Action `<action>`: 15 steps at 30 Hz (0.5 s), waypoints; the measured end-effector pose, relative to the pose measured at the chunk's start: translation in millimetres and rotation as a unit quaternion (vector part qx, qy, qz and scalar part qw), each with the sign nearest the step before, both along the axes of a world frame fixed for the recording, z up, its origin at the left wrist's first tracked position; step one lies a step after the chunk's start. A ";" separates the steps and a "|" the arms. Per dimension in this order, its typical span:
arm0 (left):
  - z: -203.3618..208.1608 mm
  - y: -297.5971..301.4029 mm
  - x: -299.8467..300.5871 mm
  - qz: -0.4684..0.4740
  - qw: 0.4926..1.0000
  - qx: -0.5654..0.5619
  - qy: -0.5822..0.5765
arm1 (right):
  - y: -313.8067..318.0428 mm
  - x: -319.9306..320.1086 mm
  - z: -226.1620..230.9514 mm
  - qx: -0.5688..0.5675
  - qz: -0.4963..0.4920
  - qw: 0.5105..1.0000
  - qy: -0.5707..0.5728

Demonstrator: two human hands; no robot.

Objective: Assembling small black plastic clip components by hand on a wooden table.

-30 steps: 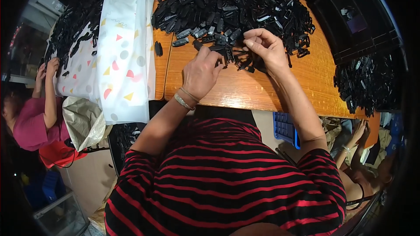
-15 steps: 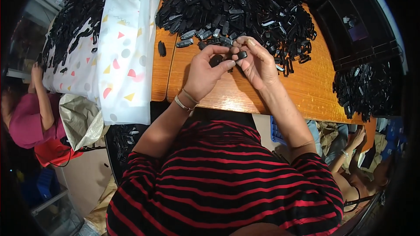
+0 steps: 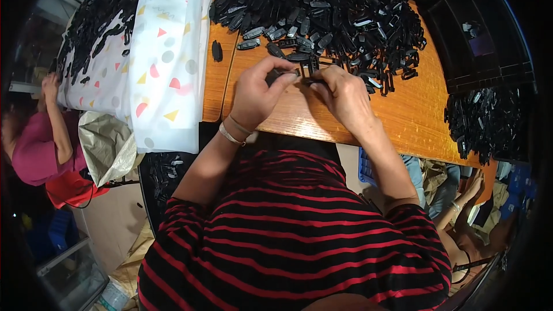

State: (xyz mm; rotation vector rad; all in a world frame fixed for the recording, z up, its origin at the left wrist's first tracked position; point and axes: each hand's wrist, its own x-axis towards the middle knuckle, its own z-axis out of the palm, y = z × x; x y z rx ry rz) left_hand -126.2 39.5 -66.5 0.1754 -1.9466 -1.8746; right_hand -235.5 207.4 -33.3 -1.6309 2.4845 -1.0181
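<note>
Over the wooden table (image 3: 288, 116), just in front of a heap of small black plastic casings (image 3: 299, 8), both of my hands are closed. My left hand (image 3: 253, 95) pinches a small black casing (image 3: 277, 73) between thumb and fingers, which partly cover it. To its right, my right hand (image 3: 349, 99) is turned knuckles up. Its fingertips grip a small dark plastic piece (image 3: 314, 81), mostly hidden by the fingers. A narrow gap separates the two hands. One black casing (image 3: 216, 50) lies alone left of the heap.
A white sheet with coloured shapes (image 3: 167, 63) hangs over the table's left side, with more black parts beyond it. On the right stand a black open box (image 3: 487, 31) and another heap of black parts (image 3: 481, 121). Other people sit at left (image 3: 43, 144) and lower right (image 3: 461, 201).
My hands have drawn apart from each other. The right one has turned from palm showing to knuckles up and sunk toward the table. The view has shifted slightly.
</note>
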 end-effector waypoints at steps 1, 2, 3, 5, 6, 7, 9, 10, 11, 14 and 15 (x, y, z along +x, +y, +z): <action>0.6 -4.3 4.6 0.044 0.995 -0.091 -0.020 | 3.4 -0.6 -2.5 0.026 -0.023 0.999 0.015; 0.8 -6.9 6.4 0.086 0.979 -0.181 -0.039 | 6.9 -1.0 -9.9 0.012 -0.022 1.000 0.012; -0.4 -6.3 7.7 0.087 0.979 -0.181 -0.040 | 8.5 4.5 -9.9 0.012 -0.021 1.000 0.010; -4.3 -4.9 8.6 0.113 0.930 -0.347 -0.046 | 8.9 16.9 -8.9 0.028 -0.011 1.000 -0.003; -5.8 -2.8 6.8 0.112 0.930 -0.347 -0.046 | 7.7 19.2 -11.5 0.030 -0.022 0.999 0.009; -7.6 0.5 3.8 0.119 0.915 -0.380 -0.056 | 7.7 20.6 -13.3 0.030 -0.023 0.999 0.009; -9.3 4.7 -2.2 0.126 0.900 -0.413 -0.065 | 8.3 22.0 -15.0 0.032 -0.039 0.998 0.032; -9.7 5.6 -5.5 0.123 0.892 -0.430 -0.066 | 8.8 21.9 -14.4 0.032 -0.040 0.998 0.033; -9.8 6.0 -7.3 0.120 0.884 -0.447 -0.066 | 9.4 21.8 -13.5 0.033 -0.030 0.998 0.044; -10.3 4.3 -9.5 0.104 0.879 -0.452 -0.107 | 12.4 19.6 -9.1 0.052 -0.005 0.997 0.051; -12.3 3.0 -9.8 0.103 0.879 -0.452 -0.106 | 13.5 18.7 -7.6 0.072 0.006 0.996 0.045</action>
